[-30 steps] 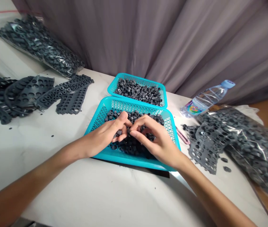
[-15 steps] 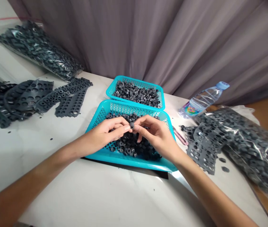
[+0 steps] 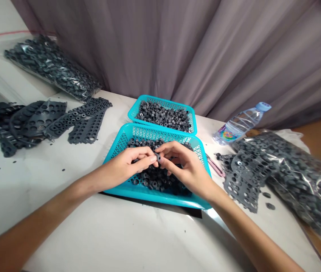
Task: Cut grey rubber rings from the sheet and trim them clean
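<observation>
A turquoise plastic basket (image 3: 149,192) sits in front of me, filled with several small dark grey rubber rings (image 3: 154,179). Both hands hover over it. My left hand (image 3: 126,166) and my right hand (image 3: 185,168) meet fingertip to fingertip and pinch one small grey ring (image 3: 157,156) between them. The other fingers of both hands are curled.
A second turquoise basket (image 3: 164,111) of rings stands just behind the first. Dark punched rubber sheets (image 3: 49,119) lie at the left and punched sheets (image 3: 239,177) at the right. Clear bags of rings lie far left (image 3: 52,68) and right (image 3: 299,173). A water bottle (image 3: 241,122) lies by the curtain.
Both hands rose out of the ring pile and now hold one ring between their fingertips above the basket. The view shifted slightly.
</observation>
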The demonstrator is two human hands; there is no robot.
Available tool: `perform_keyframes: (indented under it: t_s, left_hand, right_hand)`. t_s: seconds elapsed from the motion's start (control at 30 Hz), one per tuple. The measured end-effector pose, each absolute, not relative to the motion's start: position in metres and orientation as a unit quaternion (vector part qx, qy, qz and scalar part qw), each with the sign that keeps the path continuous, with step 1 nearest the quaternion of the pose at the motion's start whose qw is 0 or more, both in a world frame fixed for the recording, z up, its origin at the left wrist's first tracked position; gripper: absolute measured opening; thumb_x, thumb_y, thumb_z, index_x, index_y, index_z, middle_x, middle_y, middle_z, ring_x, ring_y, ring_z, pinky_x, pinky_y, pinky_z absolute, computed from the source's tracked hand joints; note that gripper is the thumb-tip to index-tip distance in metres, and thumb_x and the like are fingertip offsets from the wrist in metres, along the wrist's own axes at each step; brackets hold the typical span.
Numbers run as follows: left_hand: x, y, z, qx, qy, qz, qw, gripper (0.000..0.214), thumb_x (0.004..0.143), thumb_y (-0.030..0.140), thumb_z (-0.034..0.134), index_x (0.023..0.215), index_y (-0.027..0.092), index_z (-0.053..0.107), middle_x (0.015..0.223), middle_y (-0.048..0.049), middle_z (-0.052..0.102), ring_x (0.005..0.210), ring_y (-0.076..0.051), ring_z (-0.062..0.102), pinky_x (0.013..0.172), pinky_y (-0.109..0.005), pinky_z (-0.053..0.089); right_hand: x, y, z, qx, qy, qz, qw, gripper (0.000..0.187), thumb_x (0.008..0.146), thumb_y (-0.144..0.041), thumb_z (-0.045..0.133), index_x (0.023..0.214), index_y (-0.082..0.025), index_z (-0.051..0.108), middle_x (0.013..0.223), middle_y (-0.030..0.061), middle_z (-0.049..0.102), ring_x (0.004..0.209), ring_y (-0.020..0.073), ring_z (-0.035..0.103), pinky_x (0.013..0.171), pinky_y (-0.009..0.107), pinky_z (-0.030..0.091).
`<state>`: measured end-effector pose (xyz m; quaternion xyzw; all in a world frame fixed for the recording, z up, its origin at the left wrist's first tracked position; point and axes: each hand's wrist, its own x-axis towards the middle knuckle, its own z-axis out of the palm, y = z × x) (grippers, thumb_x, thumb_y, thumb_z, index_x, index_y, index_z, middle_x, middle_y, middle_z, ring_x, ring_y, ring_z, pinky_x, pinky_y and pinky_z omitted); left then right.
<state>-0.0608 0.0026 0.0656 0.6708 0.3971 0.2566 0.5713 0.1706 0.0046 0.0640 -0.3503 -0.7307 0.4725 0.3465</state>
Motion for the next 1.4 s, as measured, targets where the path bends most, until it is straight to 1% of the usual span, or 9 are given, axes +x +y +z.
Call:
perform_keyframes:
  t_s: [0.17, 0.3, 0.6, 0.77, 0.83, 0.93, 1.1, 1.3, 1.4]
  left_hand:
    - [-0.0615, 0.0043, 0.0637, 0.659, 0.392, 0.254, 0.59, 0.041, 0.104, 0.056, 0.056, 0.091, 0.018, 0.061, 0.075, 0.0047, 0.04, 0.064, -0.012, 0.035, 0.058, -0.028, 0.026]
    - [-0.0611, 0.0044, 0.0649, 0.657, 0.393, 0.256, 0.591, 0.04, 0.104, 0.055, 0.056, 0.092, 0.018, 0.063, 0.074, 0.0048, 0.041, 0.064, -0.013, 0.035, 0.057, -0.028, 0.024]
    - [-0.0639, 0.0065, 0.0614, 0.67, 0.402, 0.258, 0.569, 0.043, 0.107, 0.056, 0.049, 0.095, 0.018, 0.064, 0.072, 0.0053, 0.038, 0.064, -0.013, 0.033, 0.058, -0.028, 0.024]
    - [-0.0626, 0.0048, 0.0634, 0.665, 0.413, 0.262, 0.564, 0.045, 0.106, 0.059, 0.047, 0.096, 0.018, 0.063, 0.073, 0.005, 0.039, 0.065, -0.014, 0.035, 0.059, -0.028, 0.026]
    - [-0.0619, 0.0036, 0.0649, 0.66, 0.415, 0.268, 0.566, 0.045, 0.106, 0.059, 0.047, 0.094, 0.018, 0.062, 0.072, 0.0055, 0.038, 0.064, -0.014, 0.034, 0.058, -0.027, 0.025]
    - [-0.0614, 0.0028, 0.0661, 0.655, 0.414, 0.282, 0.566, 0.044, 0.106, 0.058, 0.048, 0.094, 0.019, 0.062, 0.07, 0.0063, 0.035, 0.063, -0.013, 0.032, 0.058, -0.027, 0.025]
    - [-0.062, 0.0031, 0.0658, 0.664, 0.414, 0.297, 0.547, 0.042, 0.107, 0.056, 0.049, 0.094, 0.019, 0.063, 0.072, 0.0055, 0.038, 0.065, -0.013, 0.035, 0.059, -0.028, 0.026]
    - [-0.0619, 0.0028, 0.0679, 0.644, 0.394, 0.292, 0.588, 0.041, 0.107, 0.056, 0.048, 0.097, 0.019, 0.062, 0.07, 0.0065, 0.035, 0.06, -0.012, 0.032, 0.056, -0.027, 0.026]
    - [-0.0614, 0.0019, 0.0707, 0.65, 0.386, 0.295, 0.585, 0.04, 0.106, 0.055, 0.05, 0.099, 0.019, 0.064, 0.071, 0.0054, 0.041, 0.061, -0.012, 0.035, 0.056, -0.027, 0.028]
  right_hand:
    - [0.1691, 0.0026, 0.069, -0.347, -0.766, 0.431, 0.326, 0.019, 0.107, -0.03, 0.061, 0.122, -0.021, 0.07, 0.101, 0.0045, 0.072, 0.086, 0.0161, 0.066, 0.072, 0.029, 0.055]
    - [0.1682, 0.0021, 0.0696, -0.357, -0.772, 0.414, 0.324, 0.02, 0.107, -0.03, 0.062, 0.122, -0.021, 0.071, 0.099, 0.0042, 0.073, 0.086, 0.0166, 0.066, 0.072, 0.029, 0.053]
    - [0.1685, 0.0023, 0.0678, -0.366, -0.785, 0.372, 0.332, 0.019, 0.107, -0.032, 0.063, 0.117, -0.021, 0.075, 0.098, 0.0034, 0.074, 0.083, 0.016, 0.066, 0.073, 0.029, 0.051]
    - [0.1689, 0.0018, 0.0667, -0.355, -0.803, 0.349, 0.327, 0.022, 0.11, -0.03, 0.058, 0.121, -0.023, 0.076, 0.104, 0.0046, 0.074, 0.093, 0.0185, 0.067, 0.085, 0.033, 0.052]
    - [0.169, 0.0013, 0.0673, -0.355, -0.807, 0.348, 0.32, 0.026, 0.111, -0.03, 0.054, 0.124, -0.023, 0.075, 0.102, 0.0053, 0.074, 0.093, 0.0193, 0.067, 0.086, 0.035, 0.052]
    - [0.1691, 0.0011, 0.0683, -0.362, -0.804, 0.354, 0.313, 0.028, 0.112, -0.032, 0.052, 0.124, -0.022, 0.076, 0.097, 0.0057, 0.072, 0.089, 0.0197, 0.067, 0.083, 0.034, 0.053]
    - [0.1687, 0.0019, 0.0676, -0.364, -0.799, 0.362, 0.311, 0.027, 0.111, -0.035, 0.055, 0.119, -0.022, 0.077, 0.098, 0.006, 0.072, 0.09, 0.02, 0.067, 0.08, 0.033, 0.053]
    - [0.1684, 0.0017, 0.0677, -0.354, -0.795, 0.372, 0.321, 0.03, 0.111, -0.038, 0.053, 0.115, -0.021, 0.078, 0.09, 0.0044, 0.069, 0.083, 0.0185, 0.066, 0.077, 0.031, 0.052]
    - [0.1683, 0.0012, 0.0679, -0.355, -0.782, 0.395, 0.328, 0.031, 0.111, -0.04, 0.053, 0.116, -0.021, 0.077, 0.091, 0.0046, 0.069, 0.082, 0.0178, 0.066, 0.073, 0.03, 0.054]
